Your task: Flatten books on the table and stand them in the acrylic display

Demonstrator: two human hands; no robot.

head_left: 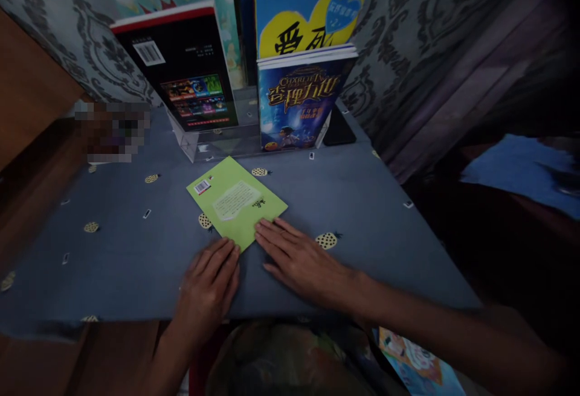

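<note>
A thin light green book lies on the patterned tablecloth with its barcode side up, turned at an angle to the table's edge. My left hand rests at its near corner, fingers side by side and lightly bent, the tips touching the book's edge. Flat fingers of my right hand lie on the cover along the near right edge. Neither hand is wrapped round the book. Beyond it, a clear book stand holds a black book with a red edge and a blue book with gold lettering.
A yellow and blue book stands behind the blue one. Right of the stand lies a dark flat object. At the left is a blurred arm, apparently another person's, near a pixelated patch. Patterned curtains hang behind the table.
</note>
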